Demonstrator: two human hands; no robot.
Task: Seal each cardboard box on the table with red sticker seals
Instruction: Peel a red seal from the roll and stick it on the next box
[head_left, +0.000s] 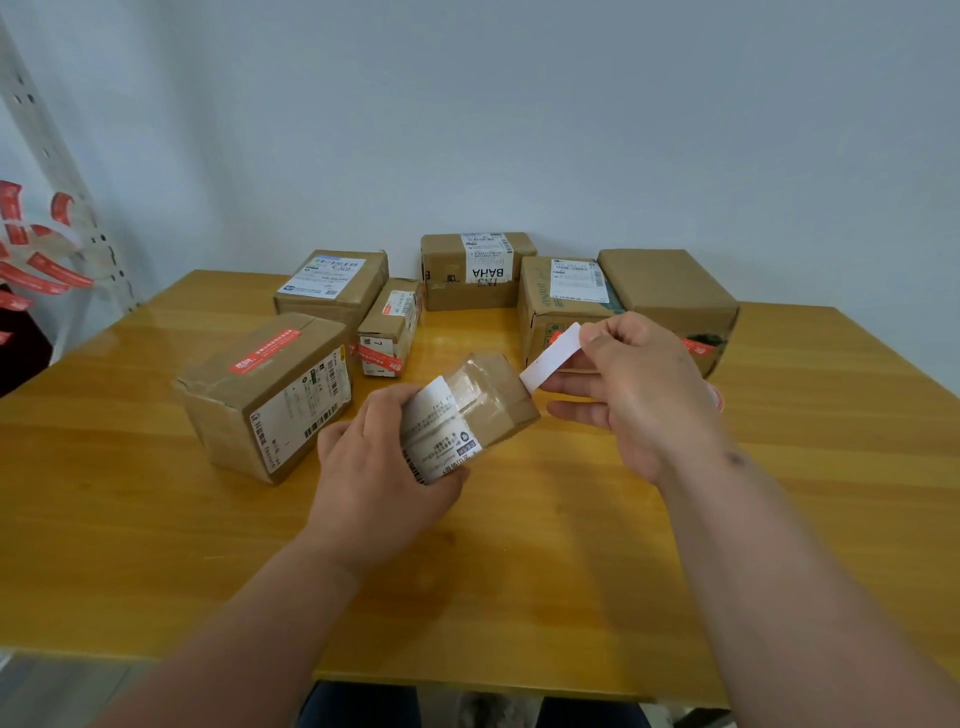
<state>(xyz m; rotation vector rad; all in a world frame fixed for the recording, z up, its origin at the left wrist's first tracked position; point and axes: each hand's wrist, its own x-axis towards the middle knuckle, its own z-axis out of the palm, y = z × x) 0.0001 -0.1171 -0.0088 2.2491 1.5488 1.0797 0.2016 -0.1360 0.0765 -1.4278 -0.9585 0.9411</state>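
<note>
My left hand (374, 462) grips a small taped cardboard box (488, 395) with a white shipping label, lifted just above the wooden table (519, 545). My right hand (634, 384) pinches a sticker strip (550, 358) whose white side faces me, held just right of the small box and above it. A larger box (265, 395) at the left carries a red seal (267, 351) along its top. A narrow box (389, 325) behind it has a red seal on its front end.
Several more cardboard boxes stand at the back: one at back left (332, 286), one in the middle (475, 270), two at the right (566, 306) (670, 296). Red sticker seals (47, 270) hang from a white rack at the far left. A wall lies behind.
</note>
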